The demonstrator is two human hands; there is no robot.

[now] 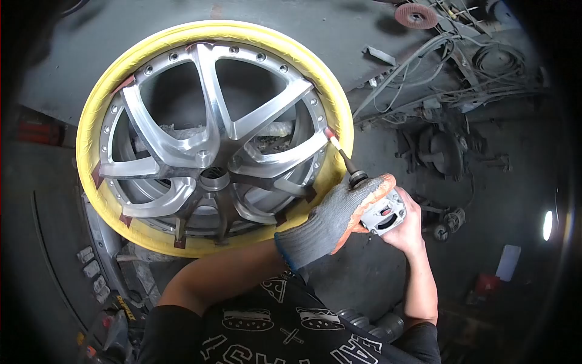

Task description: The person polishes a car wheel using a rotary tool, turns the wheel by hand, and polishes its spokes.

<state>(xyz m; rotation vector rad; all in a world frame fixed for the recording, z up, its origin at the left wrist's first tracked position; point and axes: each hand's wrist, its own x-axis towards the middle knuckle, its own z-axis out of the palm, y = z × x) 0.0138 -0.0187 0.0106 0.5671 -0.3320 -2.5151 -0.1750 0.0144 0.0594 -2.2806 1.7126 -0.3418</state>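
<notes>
A silver multi-spoke alloy wheel (206, 130) has its rim wrapped in yellow tape (91, 121). Bits of dark red material (124, 84) stick out at several spoke ends. My left hand (339, 212), in a grey glove with an orange palm, is wrapped around the front of a die grinder (383, 213). My bare right hand (409, 227) grips the rear of its body. The grinder's slim shaft points up and left. Its reddish tip (329, 133) is at the outer end of a right-hand spoke, by the taped rim; whether it spins, I cannot tell.
A flap disc (416, 16), cables (424, 54) and metal parts lie at the upper right. Machinery (445, 155) stands on the dark floor to the right. Small blocks (91, 269) and a yellow-lettered tool (125, 308) are at lower left.
</notes>
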